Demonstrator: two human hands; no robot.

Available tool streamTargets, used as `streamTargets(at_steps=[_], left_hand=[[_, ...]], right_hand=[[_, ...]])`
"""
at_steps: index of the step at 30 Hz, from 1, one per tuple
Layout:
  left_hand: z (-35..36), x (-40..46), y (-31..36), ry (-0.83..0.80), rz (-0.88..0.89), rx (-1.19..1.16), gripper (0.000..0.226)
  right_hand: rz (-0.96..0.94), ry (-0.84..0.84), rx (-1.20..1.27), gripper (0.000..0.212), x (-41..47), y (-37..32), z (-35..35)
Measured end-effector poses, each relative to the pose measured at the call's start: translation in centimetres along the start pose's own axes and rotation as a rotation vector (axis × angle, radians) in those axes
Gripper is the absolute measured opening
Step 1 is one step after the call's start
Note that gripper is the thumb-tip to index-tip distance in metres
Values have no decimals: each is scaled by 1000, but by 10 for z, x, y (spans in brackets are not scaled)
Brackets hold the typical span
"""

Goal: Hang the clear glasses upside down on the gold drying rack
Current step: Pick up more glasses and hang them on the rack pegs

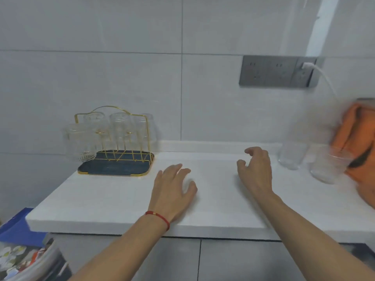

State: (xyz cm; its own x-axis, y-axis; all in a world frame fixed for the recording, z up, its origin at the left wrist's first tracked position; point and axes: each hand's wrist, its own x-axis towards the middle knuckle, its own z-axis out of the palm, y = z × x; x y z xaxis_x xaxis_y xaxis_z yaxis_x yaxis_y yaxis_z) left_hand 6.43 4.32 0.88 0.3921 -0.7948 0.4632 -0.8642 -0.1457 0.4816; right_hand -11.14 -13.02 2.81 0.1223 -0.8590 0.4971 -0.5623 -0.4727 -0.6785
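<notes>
The gold wire drying rack [113, 136] stands on a dark tray [115, 169] at the left back of the white countertop [213, 209]. Clear glasses [119, 126] hang on it, mouths down. Two more clear glasses [292, 151] stand far right, beside an orange cloth [357, 138]. Both hands are between them.

A white stone countertop [213, 201] spans the scene beneath both hands. Behind the hands rises a wall of large pale grey tiles [121, 78]. A dark grey multi-socket wall panel [278, 71] is mounted above and beyond the right hand; a white plug with white cable [309, 66] occupies its right end. An orange fabric item [359, 147], blurred, lies at the far right of the right hand. Below and left of the left hand sit a blue flat object [18, 228] and a printed plastic bag [26, 258]. Grey cabinet fronts [233, 258] run under the counter edge.
</notes>
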Motion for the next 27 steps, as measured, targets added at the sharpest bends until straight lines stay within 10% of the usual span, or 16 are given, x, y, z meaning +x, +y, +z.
streamTargets(at_steps=[12, 27], left_hand=[[113, 32, 141, -281, 276, 39, 50], [113, 30, 136, -187, 268, -36, 48]], right_hand=[[575, 359, -88, 82, 34, 109, -83], [583, 438, -255, 99, 68, 152, -85]])
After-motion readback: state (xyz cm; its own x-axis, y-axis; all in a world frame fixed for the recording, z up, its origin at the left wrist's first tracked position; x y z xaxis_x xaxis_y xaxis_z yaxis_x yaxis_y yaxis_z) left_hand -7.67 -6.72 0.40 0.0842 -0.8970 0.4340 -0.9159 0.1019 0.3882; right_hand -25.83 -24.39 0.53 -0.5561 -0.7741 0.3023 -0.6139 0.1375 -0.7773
